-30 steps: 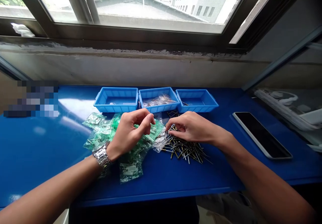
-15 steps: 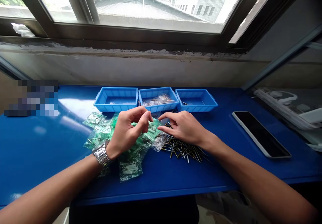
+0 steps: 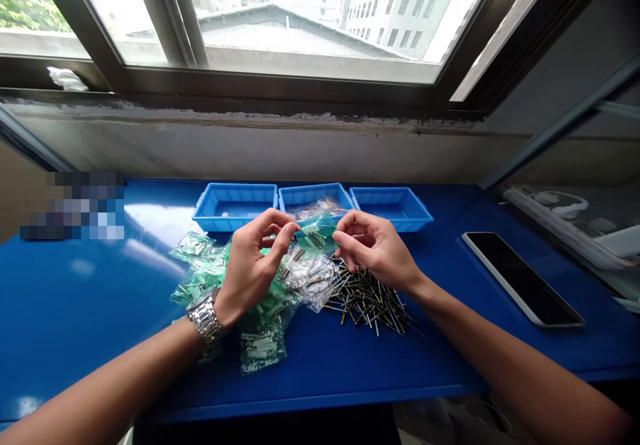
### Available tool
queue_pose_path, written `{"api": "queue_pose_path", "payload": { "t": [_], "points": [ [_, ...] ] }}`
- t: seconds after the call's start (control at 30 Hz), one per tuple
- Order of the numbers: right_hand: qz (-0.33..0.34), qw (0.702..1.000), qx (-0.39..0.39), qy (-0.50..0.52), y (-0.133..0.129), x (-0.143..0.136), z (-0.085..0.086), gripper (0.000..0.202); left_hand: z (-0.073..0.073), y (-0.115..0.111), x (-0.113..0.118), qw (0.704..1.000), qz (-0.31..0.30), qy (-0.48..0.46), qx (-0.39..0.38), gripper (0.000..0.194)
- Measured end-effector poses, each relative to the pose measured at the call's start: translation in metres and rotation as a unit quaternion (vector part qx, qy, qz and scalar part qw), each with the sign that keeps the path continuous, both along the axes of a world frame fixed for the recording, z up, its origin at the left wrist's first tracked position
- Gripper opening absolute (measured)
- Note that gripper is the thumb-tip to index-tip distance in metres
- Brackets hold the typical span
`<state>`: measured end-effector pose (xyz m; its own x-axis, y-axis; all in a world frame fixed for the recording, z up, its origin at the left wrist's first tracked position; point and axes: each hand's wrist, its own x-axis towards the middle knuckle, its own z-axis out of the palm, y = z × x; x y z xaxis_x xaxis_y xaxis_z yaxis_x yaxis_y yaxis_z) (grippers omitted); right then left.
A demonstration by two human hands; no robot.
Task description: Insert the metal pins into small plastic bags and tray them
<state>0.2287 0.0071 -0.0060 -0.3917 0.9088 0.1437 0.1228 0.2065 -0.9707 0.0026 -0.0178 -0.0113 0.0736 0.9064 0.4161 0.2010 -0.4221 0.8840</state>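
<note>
A small green plastic bag (image 3: pixel 316 233) with thin pieces inside is stretched between my two hands, above the pile. My left hand (image 3: pixel 260 258), with a metal watch on its wrist, pinches the bag's left end. My right hand (image 3: pixel 375 245) grips its right end between thumb and fingers. Below my left hand lies a heap of green bags (image 3: pixel 263 345) holding pale slim parts. Clear bags (image 3: pixel 317 282) of small parts sit between that heap and a loose pile of thin metal pins (image 3: pixel 373 305), some with brass-coloured ends, under my right hand.
Three blue bins stand in a row at the back: the left bin (image 3: pixel 235 224), the middle bin (image 3: pixel 295 195) with bagged parts, and the right bin (image 3: pixel 395 224). A phone (image 3: pixel 523 278) lies on the blue table (image 3: pixel 100 325) at right. Behind is a window.
The green bag has been lifted off the heap and now spans both hands. My right hand has closed on its end. Clear bags beneath show more. The view has tilted slightly upward.
</note>
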Motion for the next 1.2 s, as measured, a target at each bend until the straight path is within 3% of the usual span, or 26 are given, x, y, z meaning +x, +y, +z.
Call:
{"api": "queue_pose_path", "payload": {
  "t": [0.13, 0.4, 0.6, 0.9, 1.2],
  "points": [
    [-0.013, 0.999, -0.009, 0.051, -0.004, -0.0031, 0.0007, 0.021, 0.001, 0.001, 0.0009, 1.0, 0.016, -0.011, -0.022, 0.02],
    [-0.013, 0.997, 0.006, 0.081, -0.0084, -0.0059, -0.0035, 0.017, -0.0006, 0.0048, 0.0016, 0.994, -0.022, -0.063, -0.084, 0.031],
    [-0.01, 0.999, -0.006, 0.036, -0.0074, -0.0057, -0.0026, 0.016, -0.0002, 0.0049, 0.0023, 0.991, -0.057, -0.065, -0.105, 0.023],
    [-0.049, 0.996, 0.054, -0.049, -0.0064, -0.0027, -0.0051, 0.018, -0.0031, 0.0044, 0.0006, 0.989, -0.066, -0.055, -0.122, 0.026],
    [-0.02, 1.0, -0.001, 0.019, -0.0065, -0.0015, -0.0014, 0.019, -0.0029, 0.0035, 0.0021, 0.985, -0.087, -0.07, -0.133, 0.023]
  ]
}}
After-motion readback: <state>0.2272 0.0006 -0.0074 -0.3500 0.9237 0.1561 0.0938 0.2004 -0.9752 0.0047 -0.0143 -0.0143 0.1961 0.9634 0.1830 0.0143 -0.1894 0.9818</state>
